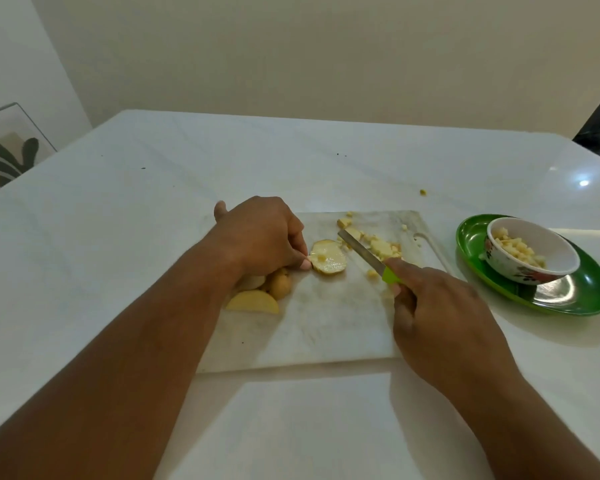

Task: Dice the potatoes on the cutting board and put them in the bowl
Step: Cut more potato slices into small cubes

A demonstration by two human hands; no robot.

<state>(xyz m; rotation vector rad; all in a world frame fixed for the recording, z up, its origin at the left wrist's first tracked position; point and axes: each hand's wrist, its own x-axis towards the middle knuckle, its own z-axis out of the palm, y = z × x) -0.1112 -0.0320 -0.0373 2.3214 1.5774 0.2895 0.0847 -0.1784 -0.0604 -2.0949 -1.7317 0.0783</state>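
A pale cutting board [326, 327] lies in the middle of the table. On it a round potato slice [328, 260] lies flat, and my left hand [262, 237] pinches its left edge with curled fingers. More potato pieces [257, 296] sit under and behind that hand. My right hand [440, 317] grips a knife [364, 252] by its green handle, the blade raised just right of the slice. Diced potato [381, 247] is piled at the board's far right. A floral bowl [534, 268] to the right holds more dice.
The bowl stands on a green plate [568, 299] near the table's right side. One stray potato bit [423, 192] lies on the white table [118, 220] beyond the board. A framed picture [7, 147] leans at the far left.
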